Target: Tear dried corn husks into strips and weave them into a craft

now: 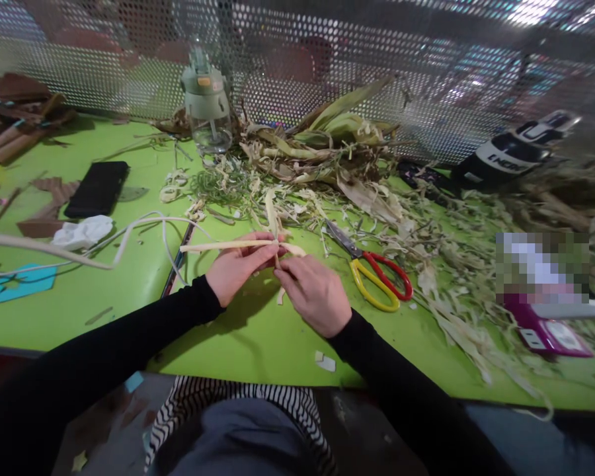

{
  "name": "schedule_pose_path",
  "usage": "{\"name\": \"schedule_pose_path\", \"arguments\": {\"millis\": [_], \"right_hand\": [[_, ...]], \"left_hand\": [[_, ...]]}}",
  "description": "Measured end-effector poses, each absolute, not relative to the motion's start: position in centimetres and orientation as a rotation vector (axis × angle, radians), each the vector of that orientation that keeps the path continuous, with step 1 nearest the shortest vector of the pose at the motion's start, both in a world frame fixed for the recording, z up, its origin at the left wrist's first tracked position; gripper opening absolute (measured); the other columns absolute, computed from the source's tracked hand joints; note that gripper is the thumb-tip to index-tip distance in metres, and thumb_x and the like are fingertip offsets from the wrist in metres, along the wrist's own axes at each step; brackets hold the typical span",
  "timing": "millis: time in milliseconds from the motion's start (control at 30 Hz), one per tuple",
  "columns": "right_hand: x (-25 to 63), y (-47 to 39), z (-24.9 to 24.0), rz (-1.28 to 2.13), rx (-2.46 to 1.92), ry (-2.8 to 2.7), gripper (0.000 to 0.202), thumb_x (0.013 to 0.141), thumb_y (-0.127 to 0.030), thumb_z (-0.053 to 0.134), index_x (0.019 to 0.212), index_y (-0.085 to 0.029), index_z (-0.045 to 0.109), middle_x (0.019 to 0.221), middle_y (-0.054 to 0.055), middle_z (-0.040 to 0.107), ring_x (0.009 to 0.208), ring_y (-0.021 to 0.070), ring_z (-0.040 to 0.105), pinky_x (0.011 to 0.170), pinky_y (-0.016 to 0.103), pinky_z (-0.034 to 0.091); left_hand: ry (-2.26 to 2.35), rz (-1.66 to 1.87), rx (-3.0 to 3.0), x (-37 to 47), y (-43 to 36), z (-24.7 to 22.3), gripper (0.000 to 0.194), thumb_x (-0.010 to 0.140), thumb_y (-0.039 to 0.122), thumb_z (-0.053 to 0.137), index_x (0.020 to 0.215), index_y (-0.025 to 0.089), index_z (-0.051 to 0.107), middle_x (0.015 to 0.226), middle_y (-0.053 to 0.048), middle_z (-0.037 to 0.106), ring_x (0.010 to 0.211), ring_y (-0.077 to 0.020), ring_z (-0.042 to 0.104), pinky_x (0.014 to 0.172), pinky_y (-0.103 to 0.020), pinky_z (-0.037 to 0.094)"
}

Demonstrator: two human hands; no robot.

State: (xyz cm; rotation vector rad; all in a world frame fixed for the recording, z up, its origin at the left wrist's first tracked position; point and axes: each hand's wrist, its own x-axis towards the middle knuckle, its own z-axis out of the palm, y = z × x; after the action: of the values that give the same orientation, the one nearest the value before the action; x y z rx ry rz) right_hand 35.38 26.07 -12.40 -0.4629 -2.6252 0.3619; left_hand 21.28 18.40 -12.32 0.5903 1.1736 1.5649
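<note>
Pale plant strips (228, 245) cross between my two hands, one reaching out to the left and another standing upward. My left hand (240, 268) pinches them near the crossing. Close against it, my right hand (317, 294) has thumb and fingers closed on a strip just below the crossing, and a short end hangs beneath. Scissors with one red and one yellow handle (375, 281) lie part open to the right of my right hand.
Dried husks (347, 135) and shredded leaves spread across the back and right. A clear bottle (209, 109) stands behind; a black bottle (508, 155) leans right. Left are a phone (98, 189), white cables, a blue tag (24, 283) and bark (17, 112).
</note>
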Motion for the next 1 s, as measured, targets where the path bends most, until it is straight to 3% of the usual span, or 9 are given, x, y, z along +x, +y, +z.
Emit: {"name": "schedule_pose_path", "arguments": {"millis": [267, 500, 600, 900, 1000], "right_hand": [[35.1, 25.4, -13.0, 0.467, -0.359, -2.732, 0.022, 0.093, -0.024, 0.042, 0.079, -0.016, 0.058, 0.068, 0.003, 0.056, 0.062, 0.0143, 0.048, 0.059, 0.026, 0.036], [35.6, 27.0, -11.4, 0.365, -0.402, -2.485, 0.017, 0.09, -0.031, 0.053, 0.079, -0.019, 0.06, 0.075, 0.005, 0.063, 0.07, 0.0178, 0.051, 0.067, 0.032, 0.039], [35.7, 27.6, -11.0, 0.62, -0.479, -2.4, 0.018, 0.089, -0.032, 0.054, 0.078, -0.019, 0.059, 0.081, 0.005, 0.063, 0.078, 0.0187, 0.055, 0.07, 0.032, 0.043], [35.5, 27.4, -11.8, 1.439, -0.747, -2.129, 0.025, 0.083, -0.04, 0.06, 0.091, -0.018, 0.051, 0.074, -0.001, 0.058, 0.058, 0.011, 0.053, 0.052, 0.024, 0.045], [35.6, 26.8, -11.8, 1.403, -0.714, -2.17, 0.022, 0.083, -0.037, 0.061, 0.09, -0.017, 0.055, 0.074, 0.0, 0.059, 0.058, 0.0109, 0.054, 0.052, 0.025, 0.047]], "left_hand": [[1.313, 1.476, 0.616, 21.2, 18.6, -12.2, 0.022, 0.074, 0.026, 0.064, 0.091, 0.013, 0.06, 0.082, -0.003, 0.07, 0.081, -0.0128, 0.064, 0.078, -0.026, 0.05], [1.36, 1.378, 0.76, 20.3, 18.9, -11.4, 0.017, 0.071, 0.019, 0.065, 0.085, 0.012, 0.057, 0.071, 0.001, 0.064, 0.064, -0.0084, 0.06, 0.068, -0.024, 0.05], [1.278, 1.266, 0.762, 20.2, 18.7, -11.1, 0.013, 0.072, 0.015, 0.063, 0.082, 0.013, 0.054, 0.068, 0.001, 0.062, 0.061, -0.0077, 0.059, 0.064, -0.022, 0.049], [1.317, 1.378, 0.736, 20.6, 18.5, -11.1, 0.018, 0.072, 0.018, 0.065, 0.083, 0.013, 0.053, 0.069, 0.001, 0.062, 0.062, -0.0079, 0.059, 0.063, -0.022, 0.05], [1.399, 1.494, 0.733, 20.1, 18.9, -11.4, 0.018, 0.074, 0.023, 0.063, 0.085, 0.013, 0.053, 0.073, -0.001, 0.063, 0.066, -0.009, 0.06, 0.066, -0.023, 0.051]]}}
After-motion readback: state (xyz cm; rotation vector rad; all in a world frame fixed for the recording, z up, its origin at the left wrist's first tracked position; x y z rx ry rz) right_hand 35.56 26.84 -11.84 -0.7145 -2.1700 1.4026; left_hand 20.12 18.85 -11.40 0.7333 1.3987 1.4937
